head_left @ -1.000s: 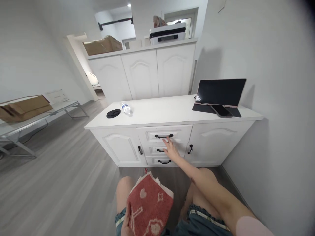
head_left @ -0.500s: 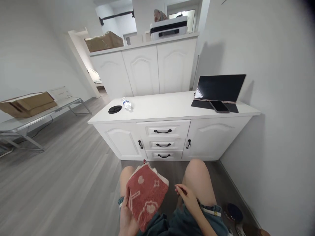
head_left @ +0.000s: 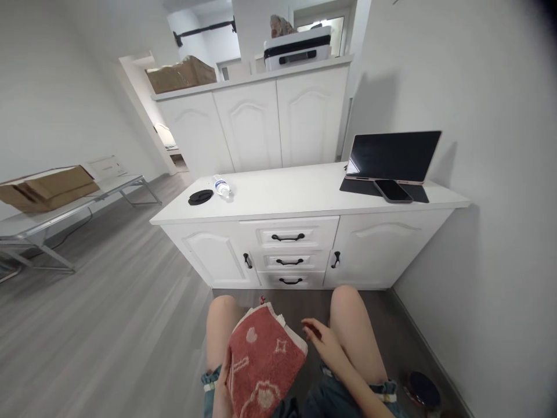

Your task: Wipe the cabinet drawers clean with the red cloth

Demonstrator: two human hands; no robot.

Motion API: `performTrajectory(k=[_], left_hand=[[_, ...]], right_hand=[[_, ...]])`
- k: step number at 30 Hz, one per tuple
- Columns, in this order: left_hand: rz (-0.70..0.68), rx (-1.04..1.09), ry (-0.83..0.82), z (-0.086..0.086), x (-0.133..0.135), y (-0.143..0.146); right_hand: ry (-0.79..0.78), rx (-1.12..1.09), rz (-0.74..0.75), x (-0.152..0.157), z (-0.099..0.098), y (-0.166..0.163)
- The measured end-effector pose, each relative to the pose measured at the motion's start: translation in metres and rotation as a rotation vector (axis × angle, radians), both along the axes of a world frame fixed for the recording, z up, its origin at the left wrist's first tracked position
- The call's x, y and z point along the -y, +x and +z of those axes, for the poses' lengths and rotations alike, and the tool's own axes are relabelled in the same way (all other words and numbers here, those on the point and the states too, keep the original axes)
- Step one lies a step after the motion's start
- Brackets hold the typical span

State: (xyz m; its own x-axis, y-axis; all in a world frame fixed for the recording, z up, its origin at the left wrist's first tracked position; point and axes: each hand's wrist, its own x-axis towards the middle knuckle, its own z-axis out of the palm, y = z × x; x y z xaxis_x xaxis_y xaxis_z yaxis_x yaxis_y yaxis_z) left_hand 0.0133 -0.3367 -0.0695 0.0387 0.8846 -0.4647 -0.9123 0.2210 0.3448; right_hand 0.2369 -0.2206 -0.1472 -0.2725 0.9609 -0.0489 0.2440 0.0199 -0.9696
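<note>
A folded red hand towel [head_left: 265, 360] with a pale border and pale heart and star patterns lies over my lap, slightly tilted. My left hand [head_left: 223, 386] grips it along its left edge, with most of the fingers hidden beneath the cloth. Just right of the towel, my right hand [head_left: 322, 343] hovers near my right knee. Its fingers are loosely curved and apart, holding nothing, and do not appear to touch the towel. A small red tag or loop pokes out at the towel's top corner.
In front stands a white cabinet [head_left: 278, 200] bearing a plastic bottle [head_left: 221, 187], a black round object [head_left: 201, 197], a laptop [head_left: 394, 157] and a phone [head_left: 393, 191]. Left is a folding table [head_left: 108, 188] with a cardboard box [head_left: 50, 187]. A wall rises at right.
The towel and my left hand have shifted slightly right and down in view. My right hand has moved a little left and up, with its fingers more extended toward the towel.
</note>
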Motion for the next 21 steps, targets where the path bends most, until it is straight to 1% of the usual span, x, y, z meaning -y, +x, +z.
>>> performTrajectory(k=[2,5,8,10,11,13,16,18,21], left_hand=[[-0.026,-0.017,-0.02,-0.009,-0.006,-0.004],[-0.076,-0.002,-0.008,-0.016,-0.015,-0.007],[-0.071,-0.025,0.01,-0.016,-0.019,-0.011],[-0.042,-0.078,0.015,-0.016,-0.018,-0.018],[-0.02,-0.111,0.02,-0.017,-0.017,-0.022],[0.023,-0.165,0.032,-0.019,-0.013,-0.032],[0.044,-0.183,0.037,-0.02,-0.009,-0.043],[0.03,-0.155,0.031,-0.017,-0.009,-0.045],[0.0,-0.101,0.012,-0.007,-0.016,-0.039]], right_hand=[[0.076,0.003,-0.053,-0.032,0.011,-0.007],[0.2,0.009,-0.14,-0.1,0.035,-0.02],[0.211,0.022,-0.233,-0.173,0.055,-0.035],[0.19,0.02,-0.258,-0.209,0.06,-0.044],[0.183,0.016,-0.264,-0.222,0.06,-0.048],[0.178,0.005,-0.265,-0.236,0.057,-0.054],[0.177,-0.011,-0.257,-0.242,0.05,-0.06],[0.173,-0.01,-0.249,-0.244,0.047,-0.061],[0.17,0.023,-0.23,-0.247,0.042,-0.062]])
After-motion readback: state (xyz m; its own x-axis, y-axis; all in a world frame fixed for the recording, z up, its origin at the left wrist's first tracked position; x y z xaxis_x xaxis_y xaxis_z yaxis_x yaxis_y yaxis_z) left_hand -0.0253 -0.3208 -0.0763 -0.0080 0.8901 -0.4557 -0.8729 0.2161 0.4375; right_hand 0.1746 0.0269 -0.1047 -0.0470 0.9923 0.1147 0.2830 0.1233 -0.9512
